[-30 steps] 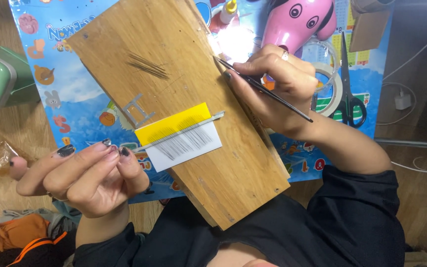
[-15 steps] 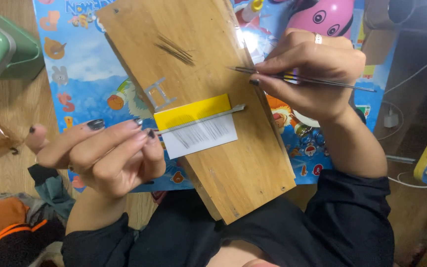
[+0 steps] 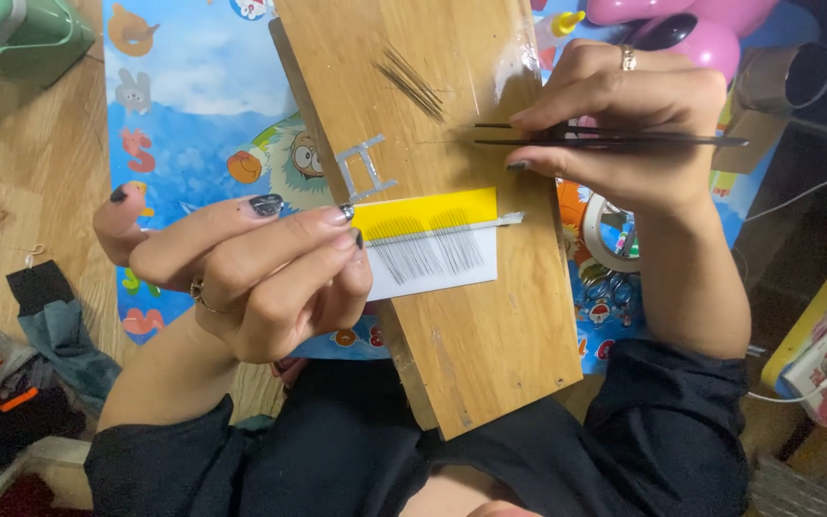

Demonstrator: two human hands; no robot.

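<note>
The right hand's [image 3: 624, 124] grip is closed on a pair of black tweezers [image 3: 605, 140], thumb below and fingers above, with the tool lying almost level and its thin tips pointing away from the palm, toward the left. Just past those tips, slightly up and to the left, a small loose bundle of dark lash fibres [image 3: 412, 84] rests on the wooden board [image 3: 490, 325], its long axis slanting across the tweezers' line. Below the grip, toward the body, lies a yellow and white card strip [image 3: 433, 239] with a row of fine lashes fanned along it; its long axis runs roughly parallel with the tweezers. The right hand is the nearer of the two to the loose bundle.

The left hand [image 3: 241, 268] grips nothing that can be seen; its curled fingertips press on the left end of the card strip, pinning it to the board. Farther out, under the board, a colourful cartoon mat [image 3: 184, 96] covers the counter [image 3: 21, 191], with a green box [image 3: 11, 38] at the far left corner.
</note>
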